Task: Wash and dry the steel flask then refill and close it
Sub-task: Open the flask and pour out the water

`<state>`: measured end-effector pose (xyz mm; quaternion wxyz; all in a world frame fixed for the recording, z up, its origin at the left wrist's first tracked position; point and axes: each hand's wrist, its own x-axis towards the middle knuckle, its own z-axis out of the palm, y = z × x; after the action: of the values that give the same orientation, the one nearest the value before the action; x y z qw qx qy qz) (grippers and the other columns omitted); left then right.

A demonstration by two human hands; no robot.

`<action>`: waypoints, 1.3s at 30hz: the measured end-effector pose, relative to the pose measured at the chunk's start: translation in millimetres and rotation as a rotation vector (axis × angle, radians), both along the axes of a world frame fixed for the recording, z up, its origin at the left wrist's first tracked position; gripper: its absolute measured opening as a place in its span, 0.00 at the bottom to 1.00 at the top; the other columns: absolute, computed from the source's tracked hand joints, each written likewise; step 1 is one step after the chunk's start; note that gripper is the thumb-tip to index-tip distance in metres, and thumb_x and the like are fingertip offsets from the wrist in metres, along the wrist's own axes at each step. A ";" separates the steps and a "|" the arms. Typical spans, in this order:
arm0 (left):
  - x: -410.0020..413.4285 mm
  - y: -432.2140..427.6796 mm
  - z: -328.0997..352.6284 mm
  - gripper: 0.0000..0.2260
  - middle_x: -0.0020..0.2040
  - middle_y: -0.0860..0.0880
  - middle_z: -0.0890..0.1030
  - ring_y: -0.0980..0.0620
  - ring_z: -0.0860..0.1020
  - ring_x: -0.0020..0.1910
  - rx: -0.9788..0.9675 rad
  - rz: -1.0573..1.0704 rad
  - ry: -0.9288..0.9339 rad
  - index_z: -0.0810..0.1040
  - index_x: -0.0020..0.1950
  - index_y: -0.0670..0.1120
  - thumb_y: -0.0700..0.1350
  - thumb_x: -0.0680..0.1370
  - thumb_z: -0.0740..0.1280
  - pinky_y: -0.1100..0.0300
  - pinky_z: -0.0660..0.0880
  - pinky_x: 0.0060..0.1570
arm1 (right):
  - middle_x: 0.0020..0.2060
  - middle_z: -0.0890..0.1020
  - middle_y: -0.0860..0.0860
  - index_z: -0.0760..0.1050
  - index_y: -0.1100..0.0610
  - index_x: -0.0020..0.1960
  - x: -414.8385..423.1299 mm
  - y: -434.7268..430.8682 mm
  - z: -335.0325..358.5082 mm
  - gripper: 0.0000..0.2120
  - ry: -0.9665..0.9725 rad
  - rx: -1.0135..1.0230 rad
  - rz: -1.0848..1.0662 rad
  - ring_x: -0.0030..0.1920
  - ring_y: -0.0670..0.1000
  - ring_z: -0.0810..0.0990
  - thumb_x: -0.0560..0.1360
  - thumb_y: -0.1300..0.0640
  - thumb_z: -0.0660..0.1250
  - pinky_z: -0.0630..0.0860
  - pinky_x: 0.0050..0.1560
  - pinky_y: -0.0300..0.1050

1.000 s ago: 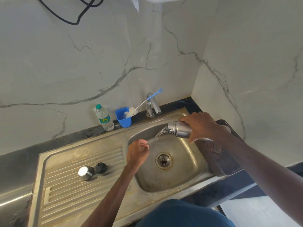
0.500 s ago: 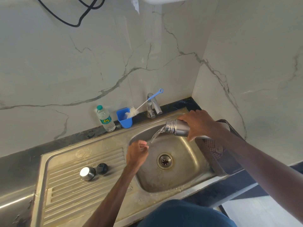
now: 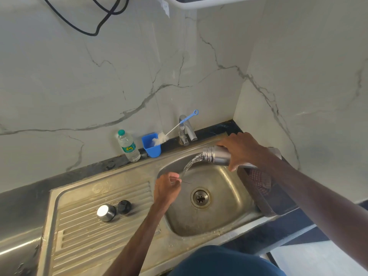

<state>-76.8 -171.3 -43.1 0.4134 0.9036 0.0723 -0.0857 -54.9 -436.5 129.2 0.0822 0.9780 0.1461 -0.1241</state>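
Pouring from the open mouth of the steel flask (image 3: 218,157), a stream of water (image 3: 190,163) arcs down into the sink basin (image 3: 229,208). The flask lies almost level above the basin's far right side, mouth to the left. The right hand (image 3: 242,150) grasps it from above, fingers wrapped around the body. The left hand (image 3: 167,188) sits under the stream at the basin's left edge, fingers curled inward, with nothing visible in them. The drain (image 3: 200,197) lies below and between the two hands. On the ribbed drainboard (image 3: 83,234) to the left, a steel cap (image 3: 106,212) and a black stopper (image 3: 124,206) stand just beside each other. Along the back ledge are a tap (image 3: 184,134), a blue cup (image 3: 152,148) holding a bottle brush (image 3: 160,138), and a plastic water bottle (image 3: 128,146). A dark basket (image 3: 278,204) holding a checked cloth (image 3: 259,181) stands right of the basin.
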 end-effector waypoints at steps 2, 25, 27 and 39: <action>0.4 0.6 -2.8 0.09 0.46 0.56 0.88 0.61 0.84 0.45 0.000 0.002 0.006 0.84 0.56 0.49 0.43 0.77 0.71 0.61 0.77 0.47 | 0.31 0.69 0.42 0.75 0.49 0.50 1.5 -0.5 -0.3 0.23 0.002 -0.009 0.005 0.31 0.40 0.64 0.63 0.43 0.82 0.57 0.31 0.36; 2.0 2.1 -15.1 0.08 0.43 0.59 0.87 0.62 0.85 0.43 -0.037 -0.041 -0.010 0.85 0.55 0.50 0.43 0.77 0.72 0.52 0.85 0.50 | 0.38 0.80 0.45 0.75 0.50 0.47 21.5 3.1 -1.5 0.25 0.011 -0.149 0.065 0.39 0.46 0.79 0.59 0.41 0.83 0.73 0.40 0.39; 1.6 1.8 -15.0 0.08 0.44 0.58 0.87 0.62 0.85 0.43 -0.028 -0.047 -0.014 0.85 0.55 0.49 0.43 0.77 0.72 0.53 0.85 0.51 | 0.38 0.80 0.45 0.75 0.50 0.47 23.4 3.7 -2.0 0.25 0.012 -0.146 0.065 0.39 0.46 0.78 0.59 0.41 0.83 0.74 0.42 0.40; 0.0 3.2 -17.7 0.07 0.45 0.57 0.87 0.60 0.85 0.43 -0.038 -0.050 0.005 0.85 0.54 0.49 0.43 0.77 0.72 0.53 0.85 0.51 | 0.37 0.76 0.45 0.68 0.49 0.43 28.2 13.4 10.4 0.26 0.034 -0.217 0.100 0.37 0.46 0.74 0.61 0.41 0.82 0.67 0.37 0.39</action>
<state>-76.8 -168.1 -60.9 0.4279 0.8969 0.0489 -0.0999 -26.7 -423.1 139.6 0.1912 0.9526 0.1816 -0.1517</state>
